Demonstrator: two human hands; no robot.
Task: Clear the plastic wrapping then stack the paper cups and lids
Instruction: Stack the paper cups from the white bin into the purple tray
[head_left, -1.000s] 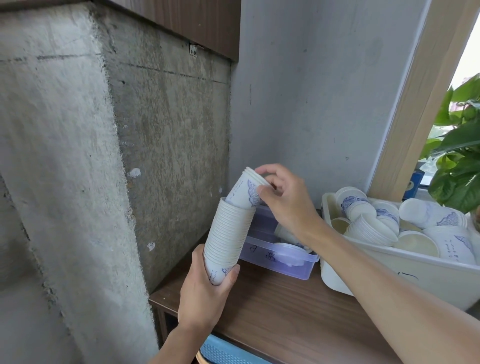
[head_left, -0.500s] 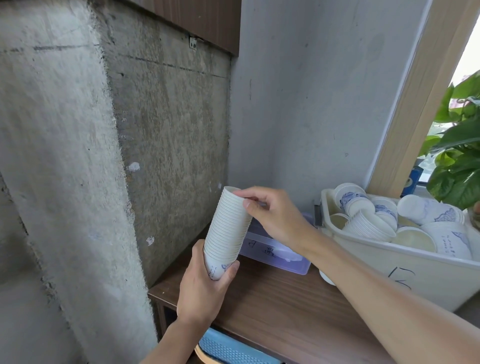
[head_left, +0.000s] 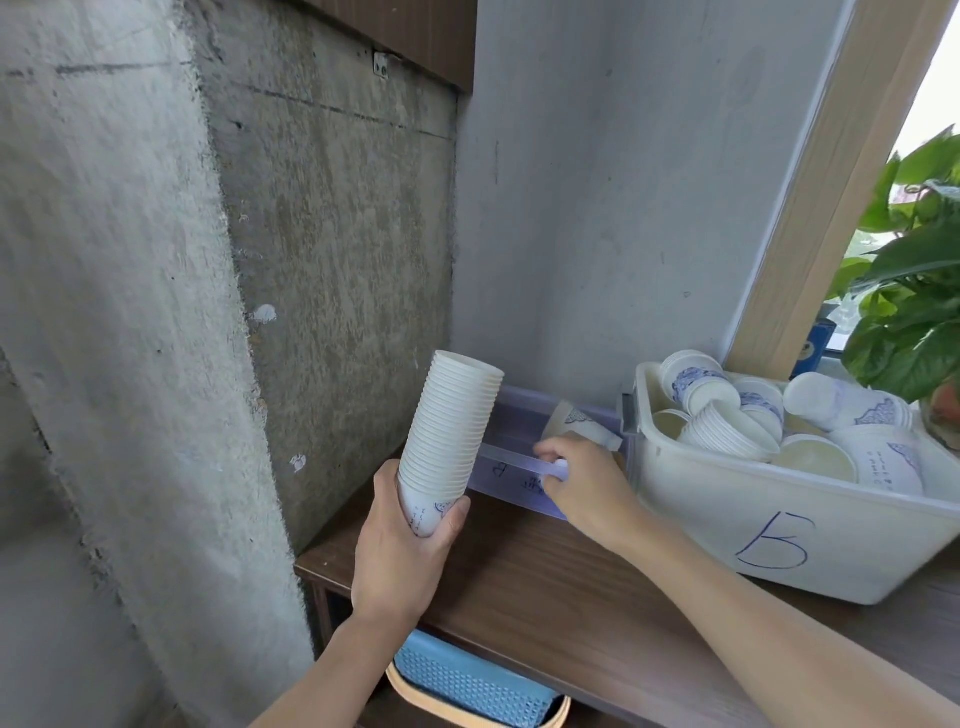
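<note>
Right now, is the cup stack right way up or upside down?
Right way up: the cup stack opens at the top; the left hand grips its base.

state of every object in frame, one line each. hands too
cup stack: nested, mouths up, slightly tilted, held in the air.
left hand: grips the stack's base.
purple bin: open, on the shelf.
loose cup: on its side in the purple bin.
right hand: fingers curled at the purple bin's front rim; grip unclear.
white tub: open, holding jumbled cups, some in short stacks.
</note>
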